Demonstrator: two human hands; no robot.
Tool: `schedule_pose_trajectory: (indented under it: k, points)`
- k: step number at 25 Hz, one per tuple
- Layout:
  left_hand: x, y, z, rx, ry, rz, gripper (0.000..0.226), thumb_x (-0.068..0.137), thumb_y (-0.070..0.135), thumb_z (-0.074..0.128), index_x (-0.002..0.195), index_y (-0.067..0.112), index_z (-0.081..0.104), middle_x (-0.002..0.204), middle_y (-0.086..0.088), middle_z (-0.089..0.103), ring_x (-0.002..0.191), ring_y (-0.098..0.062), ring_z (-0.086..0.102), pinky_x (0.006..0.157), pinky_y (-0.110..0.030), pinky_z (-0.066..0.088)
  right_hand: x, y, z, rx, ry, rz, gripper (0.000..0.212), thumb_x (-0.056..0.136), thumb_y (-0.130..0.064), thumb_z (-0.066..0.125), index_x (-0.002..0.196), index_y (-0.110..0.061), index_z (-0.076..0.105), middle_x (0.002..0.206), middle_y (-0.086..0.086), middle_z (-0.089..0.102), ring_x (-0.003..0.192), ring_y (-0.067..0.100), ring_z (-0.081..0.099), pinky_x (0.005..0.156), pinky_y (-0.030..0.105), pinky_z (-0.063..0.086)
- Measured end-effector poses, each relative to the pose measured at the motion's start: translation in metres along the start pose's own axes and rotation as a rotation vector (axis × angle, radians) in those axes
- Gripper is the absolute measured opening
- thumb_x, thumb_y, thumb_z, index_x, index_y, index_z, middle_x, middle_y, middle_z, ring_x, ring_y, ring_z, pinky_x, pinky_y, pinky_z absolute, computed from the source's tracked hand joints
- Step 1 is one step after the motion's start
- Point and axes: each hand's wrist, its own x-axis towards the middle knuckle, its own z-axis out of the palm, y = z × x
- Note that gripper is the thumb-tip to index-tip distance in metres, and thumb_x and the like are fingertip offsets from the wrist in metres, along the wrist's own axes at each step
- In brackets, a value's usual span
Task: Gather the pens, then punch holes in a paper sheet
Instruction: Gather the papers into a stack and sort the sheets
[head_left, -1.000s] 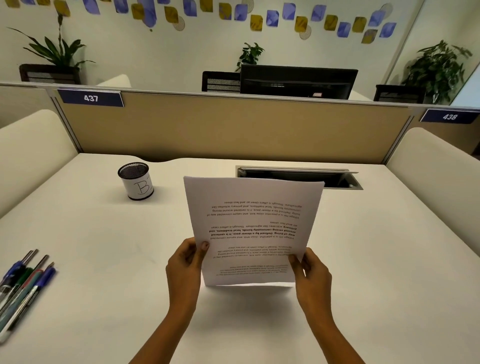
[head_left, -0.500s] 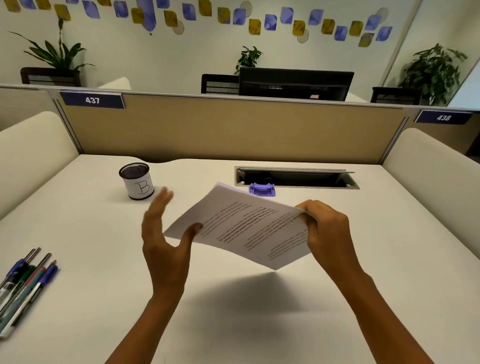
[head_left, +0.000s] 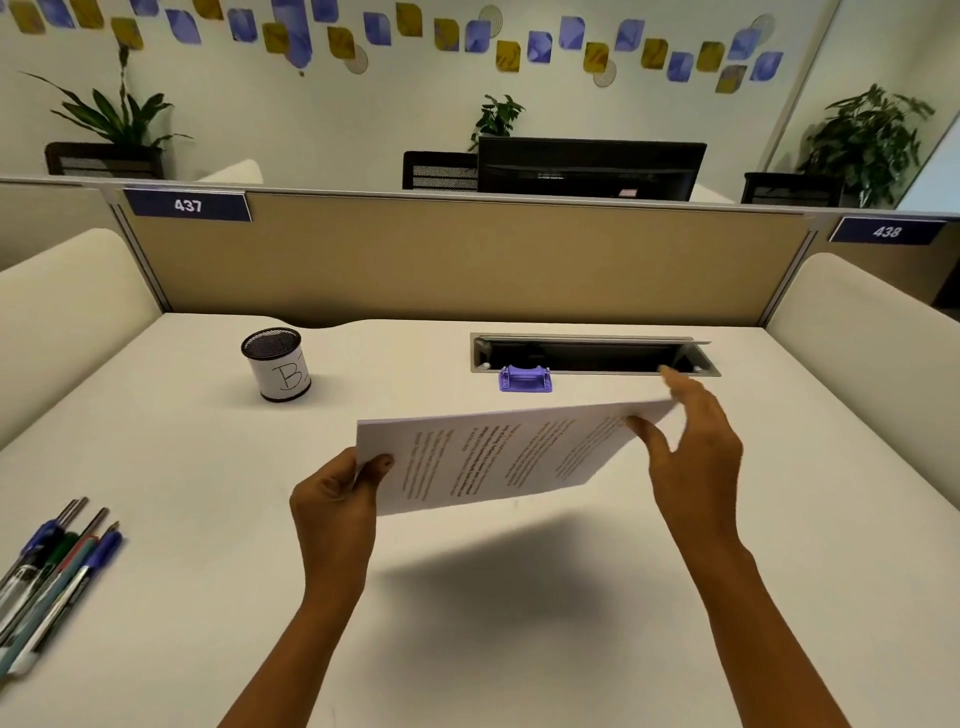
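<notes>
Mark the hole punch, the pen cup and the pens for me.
hole punch (head_left: 524, 378), head view, middle of its purple body
pen cup (head_left: 278, 364), head view, its white labelled side
pens (head_left: 57, 571), head view, middle of the bunch

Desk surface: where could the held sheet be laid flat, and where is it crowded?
Bare desk lies under the sheet, between the left hand and right hand. More lies between the pen cup and hole punch. The pens crowd the near left edge.
</notes>
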Motion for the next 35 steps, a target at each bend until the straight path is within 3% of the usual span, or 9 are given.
schedule_pose_trajectory:
  k: [3, 6, 9, 12, 14, 18, 24, 30, 35]
  points:
    - [0.004, -0.004, -0.005, -0.064, -0.022, -0.058, 0.035, 0.089, 0.005, 0.06, 0.081, 0.038, 0.068, 0.073, 0.025, 0.072, 0.066, -0.003, 0.067, 0.059, -0.006, 0.049, -0.008, 0.024, 0.005, 0.234, -0.082, 0.342, 0.063, 0.08, -0.014, 0.071, 0.136, -0.018, 0.042, 0.14, 0.01, 0.05, 0.127, 0.031, 0.048, 0.103, 0.046, 0.039]
    - [0.004, -0.007, -0.004, -0.106, -0.06, -0.101, 0.03, 0.089, 0.004, 0.059, 0.083, 0.032, 0.07, 0.074, 0.025, 0.073, 0.067, 0.002, 0.068, 0.058, -0.006, 0.049, -0.022, 0.04, 0.013, 0.498, -0.3, 0.504, 0.044, 0.085, -0.015, 0.065, 0.127, -0.014, 0.05, 0.134, 0.009, 0.056, 0.121, 0.032, 0.053, 0.102, 0.05, 0.044]
    - [0.001, -0.01, -0.002, -0.117, -0.056, -0.135, 0.028, 0.09, 0.005, 0.059, 0.084, 0.03, 0.07, 0.075, 0.023, 0.073, 0.069, 0.001, 0.069, 0.058, -0.006, 0.049, -0.034, 0.042, 0.017, 0.47, -0.301, 0.486, 0.018, 0.087, -0.012, 0.062, 0.105, -0.012, 0.06, 0.111, 0.007, 0.068, 0.099, 0.03, 0.064, 0.093, 0.046, 0.052]
    - [-0.001, -0.018, -0.004, -0.11, -0.049, -0.158, 0.027, 0.09, 0.009, 0.059, 0.087, 0.034, 0.069, 0.079, 0.023, 0.073, 0.073, -0.001, 0.069, 0.059, -0.008, 0.052, -0.041, 0.044, 0.02, 0.414, -0.254, 0.467, 0.01, 0.088, -0.012, 0.062, 0.095, -0.019, 0.061, 0.096, -0.001, 0.068, 0.085, 0.018, 0.065, 0.085, 0.039, 0.055]
    - [-0.003, -0.026, -0.005, -0.071, -0.071, -0.174, 0.027, 0.09, 0.009, 0.059, 0.088, 0.035, 0.068, 0.081, 0.019, 0.074, 0.075, -0.009, 0.07, 0.062, -0.015, 0.054, -0.052, 0.048, 0.023, 0.408, -0.275, 0.48, 0.011, 0.087, -0.01, 0.063, 0.094, -0.019, 0.061, 0.094, -0.003, 0.069, 0.085, 0.014, 0.066, 0.083, 0.035, 0.055]
    - [-0.014, -0.044, -0.009, -0.013, -0.086, -0.248, 0.025, 0.088, 0.007, 0.062, 0.089, 0.031, 0.065, 0.091, 0.01, 0.07, 0.084, -0.015, 0.067, 0.076, -0.03, 0.055, -0.076, 0.057, 0.032, 0.405, -0.345, 0.543, 0.017, 0.084, -0.009, 0.067, 0.097, -0.018, 0.061, 0.097, 0.002, 0.068, 0.088, 0.023, 0.066, 0.085, 0.036, 0.053]
    - [-0.017, -0.048, -0.013, -0.021, -0.053, -0.269, 0.029, 0.088, 0.008, 0.063, 0.088, 0.037, 0.066, 0.091, 0.015, 0.071, 0.082, -0.005, 0.068, 0.072, -0.015, 0.053, -0.079, 0.055, 0.03, 0.432, -0.279, 0.576, 0.019, 0.084, -0.006, 0.067, 0.096, -0.02, 0.062, 0.097, 0.002, 0.069, 0.086, 0.025, 0.064, 0.09, 0.045, 0.05]
    - [-0.024, -0.05, -0.013, -0.015, -0.075, -0.286, 0.019, 0.086, 0.008, 0.064, 0.102, 0.02, 0.065, 0.097, 0.002, 0.071, 0.088, -0.016, 0.067, 0.082, -0.032, 0.055, -0.082, 0.051, 0.029, 0.468, -0.281, 0.597, 0.023, 0.083, -0.005, 0.067, 0.1, -0.021, 0.062, 0.097, 0.002, 0.068, 0.089, 0.026, 0.063, 0.094, 0.05, 0.049]
    - [-0.023, -0.047, -0.014, -0.032, -0.037, -0.255, 0.022, 0.086, 0.01, 0.064, 0.102, 0.025, 0.066, 0.096, 0.008, 0.071, 0.086, -0.012, 0.067, 0.079, -0.022, 0.054, -0.081, 0.052, 0.029, 0.495, -0.259, 0.586, 0.026, 0.083, -0.007, 0.067, 0.101, -0.026, 0.062, 0.097, -0.002, 0.068, 0.089, 0.027, 0.063, 0.093, 0.052, 0.048]
